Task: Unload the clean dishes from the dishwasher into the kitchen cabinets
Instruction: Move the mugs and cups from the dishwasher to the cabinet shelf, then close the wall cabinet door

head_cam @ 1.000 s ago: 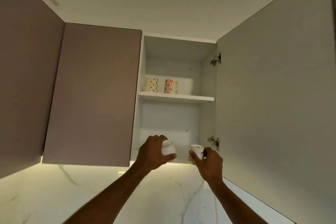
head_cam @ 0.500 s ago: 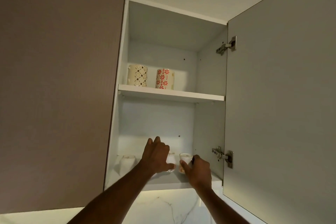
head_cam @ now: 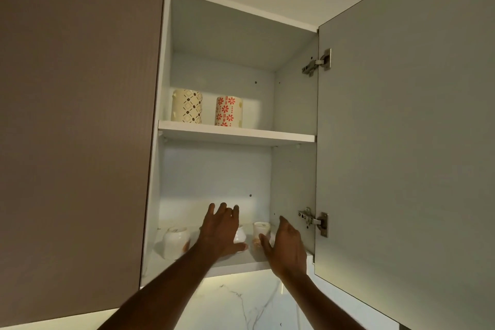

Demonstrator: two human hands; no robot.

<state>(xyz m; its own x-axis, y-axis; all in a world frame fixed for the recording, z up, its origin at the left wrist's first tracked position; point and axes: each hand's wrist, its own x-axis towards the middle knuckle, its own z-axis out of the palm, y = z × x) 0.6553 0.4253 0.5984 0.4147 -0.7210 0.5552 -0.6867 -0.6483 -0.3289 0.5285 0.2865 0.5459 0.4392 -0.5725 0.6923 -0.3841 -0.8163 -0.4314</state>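
Both hands spread and empty: left hand (head_cam: 221, 230) fronts one white cup (head_cam: 240, 234), right hand (head_cam: 286, 244) just right of the other cup (head_cam: 261, 230), both upright on the cabinet's bottom shelf (head_cam: 235, 261)

Open wall cabinet (head_cam: 294, 104) seen from below, door (head_cam: 401, 142) swung out to the right on two metal hinges; upper shelf (head_cam: 241, 136) carrying a diamond-patterned mug (head_cam: 187, 106) beside a red-flowered mug (head_cam: 228, 111). On the bottom shelf (head_cam: 235, 262), three small white cups in a row: left cup (head_cam: 175, 241), middle cup (head_cam: 240, 234) partly hidden behind the left hand (head_cam: 221, 233), right cup (head_cam: 261, 230) just beside the right hand (head_cam: 285, 246); both hands with fingers spread, gripping nothing; lit marble wall (head_cam: 241, 303) beneath.
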